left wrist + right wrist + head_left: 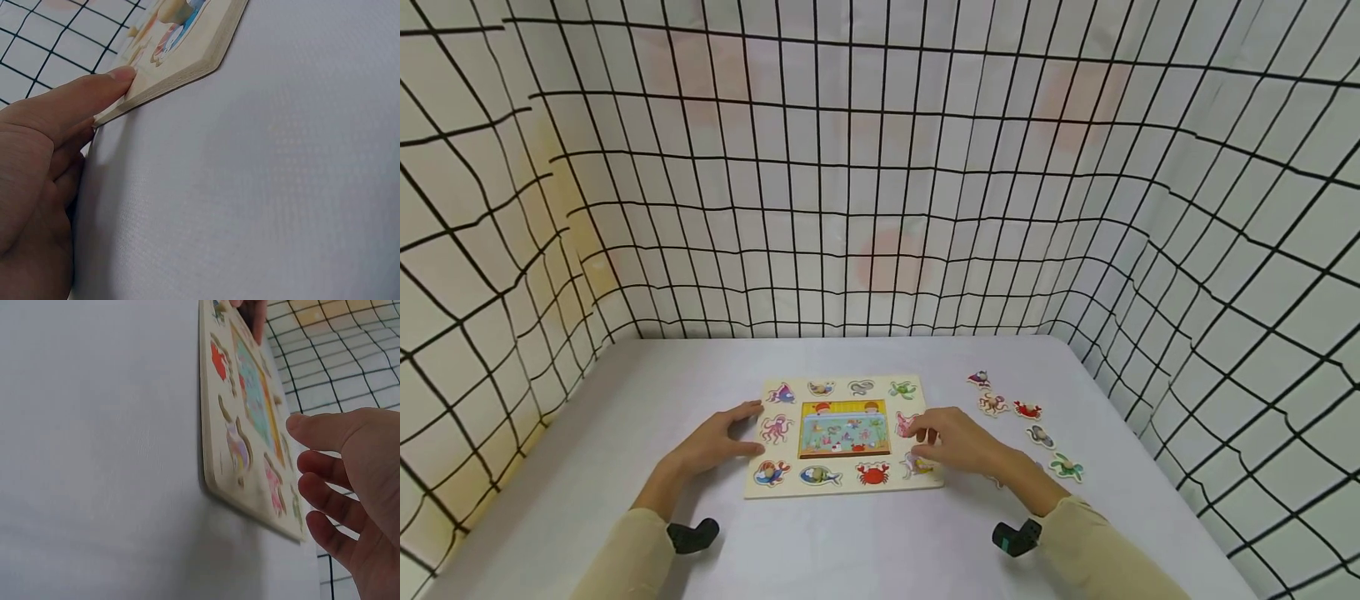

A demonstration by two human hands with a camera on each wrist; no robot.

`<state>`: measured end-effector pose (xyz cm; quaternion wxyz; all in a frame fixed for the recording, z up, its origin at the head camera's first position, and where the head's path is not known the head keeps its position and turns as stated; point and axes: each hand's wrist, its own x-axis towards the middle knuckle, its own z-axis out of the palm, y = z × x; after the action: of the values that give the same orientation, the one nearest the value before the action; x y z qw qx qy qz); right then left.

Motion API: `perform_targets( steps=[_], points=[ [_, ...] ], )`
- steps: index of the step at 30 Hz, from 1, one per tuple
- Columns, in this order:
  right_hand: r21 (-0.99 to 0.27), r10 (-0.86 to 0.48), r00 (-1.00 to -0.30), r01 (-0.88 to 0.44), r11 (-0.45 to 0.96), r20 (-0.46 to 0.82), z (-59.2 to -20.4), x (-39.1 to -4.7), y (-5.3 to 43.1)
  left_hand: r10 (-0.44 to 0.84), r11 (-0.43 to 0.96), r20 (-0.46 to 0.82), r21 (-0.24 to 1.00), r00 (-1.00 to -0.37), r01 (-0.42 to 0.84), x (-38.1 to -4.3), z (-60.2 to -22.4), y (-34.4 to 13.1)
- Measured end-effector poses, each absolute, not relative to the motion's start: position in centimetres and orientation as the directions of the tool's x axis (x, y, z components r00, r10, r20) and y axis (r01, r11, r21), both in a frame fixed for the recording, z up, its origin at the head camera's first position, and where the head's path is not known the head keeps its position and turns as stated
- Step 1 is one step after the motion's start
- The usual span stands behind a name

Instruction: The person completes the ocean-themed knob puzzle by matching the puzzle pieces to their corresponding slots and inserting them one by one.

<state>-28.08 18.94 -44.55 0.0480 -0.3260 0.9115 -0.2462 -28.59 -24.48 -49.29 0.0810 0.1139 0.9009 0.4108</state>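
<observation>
A light wooden peg puzzle board [780,452] with sea-animal shapes around a central aquarium picture lies flat on the table. My left hand [711,437] touches its left edge with thumb and fingertips spread; in the left wrist view the thumb [103,90] rests on the rim. Over the right side hovers my right hand [955,442], fingers loosely bent, nothing between them in the right wrist view. A knobbed hermit crab piece [771,473] sits in the lower left recess, beside a blue fish piece [820,476]. The red crab recess [219,361] shows only its printed picture.
Right of the board lie loose pieces: a red crab [1027,409], an octopus [992,404], a green turtle [1066,467], a greyish piece [1040,436] and others. The right forearm partly hides some. White walls with a black grid [850,192] enclose the table [865,550].
</observation>
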Motion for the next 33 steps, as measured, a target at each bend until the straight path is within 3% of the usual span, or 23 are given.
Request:
perform_targets(
  steps=[33],
  points=[
    [-0.450, -0.504, -0.853, -0.506, 0.736, 0.136, -45.4, -26.6, 29.7, 0.269, 0.643, -0.079, 0.756, -0.960, 0.118, -28.7, -49.2, -24.5]
  ],
)
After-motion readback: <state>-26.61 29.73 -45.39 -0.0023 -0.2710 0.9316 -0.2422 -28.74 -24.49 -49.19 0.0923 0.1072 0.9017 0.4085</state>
